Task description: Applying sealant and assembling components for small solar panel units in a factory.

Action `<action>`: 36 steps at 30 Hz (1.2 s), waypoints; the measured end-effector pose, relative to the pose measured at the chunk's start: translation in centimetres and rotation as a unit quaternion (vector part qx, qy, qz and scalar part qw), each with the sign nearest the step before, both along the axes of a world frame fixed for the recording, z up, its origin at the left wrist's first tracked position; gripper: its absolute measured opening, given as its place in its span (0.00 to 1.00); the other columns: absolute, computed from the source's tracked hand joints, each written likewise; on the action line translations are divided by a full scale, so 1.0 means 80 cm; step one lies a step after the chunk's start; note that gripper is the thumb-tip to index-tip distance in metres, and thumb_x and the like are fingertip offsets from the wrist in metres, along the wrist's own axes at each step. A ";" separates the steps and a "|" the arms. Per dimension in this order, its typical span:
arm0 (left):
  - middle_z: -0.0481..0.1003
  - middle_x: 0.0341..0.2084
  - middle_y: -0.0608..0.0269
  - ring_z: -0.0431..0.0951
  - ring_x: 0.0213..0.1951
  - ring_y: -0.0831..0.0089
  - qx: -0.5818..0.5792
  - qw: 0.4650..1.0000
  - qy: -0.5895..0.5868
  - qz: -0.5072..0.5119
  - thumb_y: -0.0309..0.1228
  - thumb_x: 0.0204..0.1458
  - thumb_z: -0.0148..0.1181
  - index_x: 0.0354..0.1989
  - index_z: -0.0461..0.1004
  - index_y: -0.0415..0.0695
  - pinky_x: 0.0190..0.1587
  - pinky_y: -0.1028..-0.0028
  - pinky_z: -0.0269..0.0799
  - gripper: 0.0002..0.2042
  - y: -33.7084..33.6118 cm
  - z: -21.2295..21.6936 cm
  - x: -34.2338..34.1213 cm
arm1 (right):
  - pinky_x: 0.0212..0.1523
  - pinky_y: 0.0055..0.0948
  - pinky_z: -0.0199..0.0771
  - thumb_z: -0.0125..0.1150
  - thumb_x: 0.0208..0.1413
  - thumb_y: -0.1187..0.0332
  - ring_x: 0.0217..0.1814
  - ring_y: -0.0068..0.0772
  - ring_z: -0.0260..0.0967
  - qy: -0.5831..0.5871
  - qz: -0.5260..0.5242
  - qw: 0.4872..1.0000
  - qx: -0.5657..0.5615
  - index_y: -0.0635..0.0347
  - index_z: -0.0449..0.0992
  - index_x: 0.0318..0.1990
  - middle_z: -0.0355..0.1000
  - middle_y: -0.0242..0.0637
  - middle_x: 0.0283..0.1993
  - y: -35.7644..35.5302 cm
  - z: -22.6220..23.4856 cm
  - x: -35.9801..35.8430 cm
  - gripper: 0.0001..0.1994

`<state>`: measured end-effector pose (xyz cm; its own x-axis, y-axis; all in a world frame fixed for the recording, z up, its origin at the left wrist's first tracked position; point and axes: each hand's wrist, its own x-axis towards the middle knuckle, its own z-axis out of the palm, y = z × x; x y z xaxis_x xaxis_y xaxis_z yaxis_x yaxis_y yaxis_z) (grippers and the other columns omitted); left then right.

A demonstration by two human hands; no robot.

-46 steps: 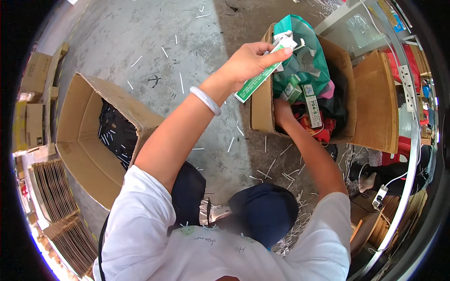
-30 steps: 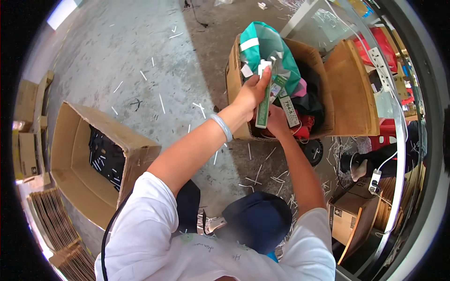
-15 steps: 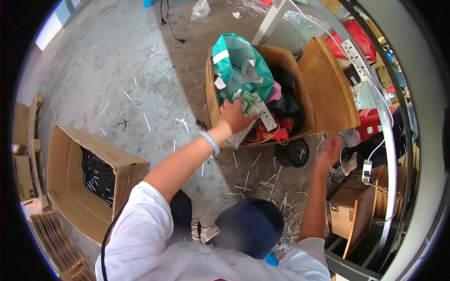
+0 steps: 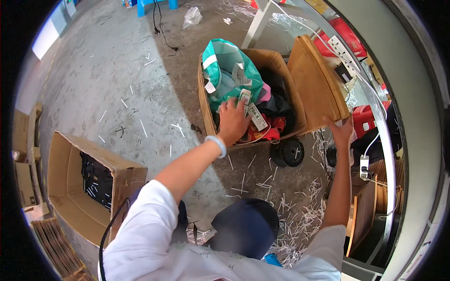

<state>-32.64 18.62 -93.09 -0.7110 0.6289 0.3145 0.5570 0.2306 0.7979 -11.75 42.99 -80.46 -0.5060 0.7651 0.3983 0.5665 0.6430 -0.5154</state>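
My left hand [image 4: 233, 120] reaches over the near wall of a cardboard box [image 4: 204, 105], fingers spread and bent down onto its contents. At its fingertips is a small green-and-white pack [image 4: 244, 96]; what lies under the palm is hidden. Beside it are a white power strip [image 4: 257, 117], a red printed cloth or bag [image 4: 276, 126], and a teal bag [image 4: 248, 70]. My right hand [image 4: 341, 131] is at the lower corner of a wooden board [image 4: 318, 77] that leans against the box's right side. Its thumb and fingers are apart; whether they touch the board is unclear.
A tipped cardboard box [image 4: 70, 187] with black contents lies at left. A black round spool [image 4: 287, 152] sits before the near box. Paper strips [image 4: 300, 210] litter the floor. A metal rack post [image 4: 385, 154] and cables stand at right, and a blue stool [image 4: 157, 5] at the back.
My right hand has risen to the board's lower corner. My left hand has pushed down at the box's near edge, and the long green-and-white packet beneath it has gone from sight. The view has shifted slightly.
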 end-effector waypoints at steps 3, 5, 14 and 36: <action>0.62 0.49 0.45 0.60 0.52 0.49 -0.126 0.965 0.185 0.135 0.43 0.44 0.61 0.49 0.63 0.43 0.52 0.56 0.54 0.26 0.023 0.030 0.026 | 0.41 0.23 0.68 0.73 0.33 0.66 0.41 0.23 0.68 0.088 0.009 0.995 -0.050 0.66 0.71 0.42 0.71 0.38 0.42 -0.003 -0.009 -0.012 0.26; 0.65 0.46 0.46 0.62 0.52 0.50 -0.014 0.986 0.150 0.065 0.43 0.44 0.61 0.48 0.65 0.43 0.53 0.58 0.55 0.25 0.043 0.030 0.011 | 0.35 0.22 0.71 0.73 0.34 0.70 0.32 0.20 0.70 0.082 -0.008 0.996 -0.022 0.66 0.73 0.40 0.74 0.34 0.34 0.009 -0.018 -0.018 0.22; 0.75 0.31 0.60 0.73 0.33 0.76 0.057 0.936 -0.297 -0.177 0.46 0.47 0.60 0.39 0.73 0.37 0.37 0.79 0.69 0.22 0.057 0.132 -0.018 | 0.33 0.19 0.70 0.68 0.39 0.77 0.32 0.18 0.69 0.346 0.128 0.929 -0.038 0.67 0.76 0.33 0.74 0.31 0.34 -0.031 0.080 -0.050 0.11; 0.71 0.38 0.49 0.72 0.40 0.57 0.371 0.671 -0.641 -0.013 0.34 0.41 0.47 0.45 0.64 0.36 0.46 0.62 0.69 0.22 -0.086 -0.002 -0.106 | 0.27 0.30 0.66 0.63 0.43 0.57 0.23 0.34 0.66 0.056 0.407 0.900 0.145 0.59 0.73 0.36 0.68 0.40 0.26 -0.292 -0.073 -0.107 0.17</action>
